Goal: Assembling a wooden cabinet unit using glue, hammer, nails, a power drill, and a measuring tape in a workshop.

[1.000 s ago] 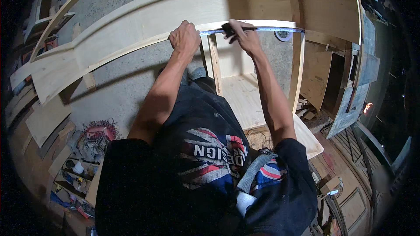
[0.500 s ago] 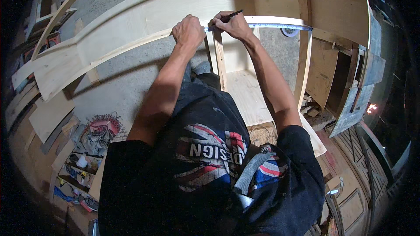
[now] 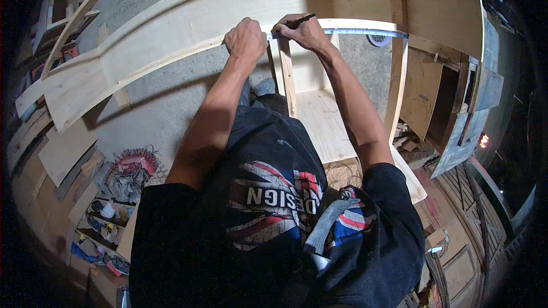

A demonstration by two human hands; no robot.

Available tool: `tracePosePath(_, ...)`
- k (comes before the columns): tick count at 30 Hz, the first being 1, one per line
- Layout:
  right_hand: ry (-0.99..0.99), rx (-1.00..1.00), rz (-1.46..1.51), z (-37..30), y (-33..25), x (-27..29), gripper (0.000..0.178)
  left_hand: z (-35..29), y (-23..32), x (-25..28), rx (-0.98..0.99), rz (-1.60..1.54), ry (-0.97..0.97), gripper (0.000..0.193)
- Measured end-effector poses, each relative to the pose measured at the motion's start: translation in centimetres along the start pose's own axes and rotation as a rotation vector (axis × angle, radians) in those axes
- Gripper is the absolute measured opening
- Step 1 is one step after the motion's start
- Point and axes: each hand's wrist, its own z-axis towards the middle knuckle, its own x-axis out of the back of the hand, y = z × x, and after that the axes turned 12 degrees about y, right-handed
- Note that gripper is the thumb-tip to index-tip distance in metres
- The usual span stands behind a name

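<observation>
A pale wooden rail [image 3: 359, 24] forms the front edge of a cabinet frame, and both my hands are at it. The blade of a tape measure [image 3: 365, 32] lies along it, running from my left hand to the upright at the right. My left hand [image 3: 245, 41] is closed at the blade's left end, its fingertips hidden behind the knuckles. My right hand [image 3: 305, 33] grips a dark pen [image 3: 301, 21], with its lower fingers resting on the rail and tape. Its tip is hidden by the hand. Just below, a short wooden upright [image 3: 286, 77] meets the rail.
A plywood panel [image 3: 211, 8] stands behind the rail. At the right is the end upright [image 3: 397, 88], with a wooden cabinet [image 3: 451, 97] beyond. A red coiled hose [image 3: 137, 162] and an open box of tools [image 3: 103, 228] lie at lower left.
</observation>
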Motion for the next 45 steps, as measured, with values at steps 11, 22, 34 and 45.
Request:
tracePosePath(11, -0.004, 0.06, -0.029, 0.1, 0.2, 0.0, 0.02, 0.2, 0.0, -0.2, 0.009, 0.018, -0.017, 0.027)
tracePosePath(22, -0.032, 0.017, -0.017, -0.2, 0.0, 0.2, 0.017, 0.0, 0.0, 0.3, -0.001, -0.004, -0.019, 0.03)
tracePosePath(34, 0.878, -0.079, 0.374, -10.7, -1.0, 2.7, 0.029, -1.3, -0.7, -1.2, -0.04, -0.291, -0.357, 0.03)
tracePosePath(45, 1.494, -0.409, 0.41, -32.6, -1.9, -9.2, 0.043, -20.6, 7.5, -4.2, 0.023, -0.667, -0.238, 0.064)
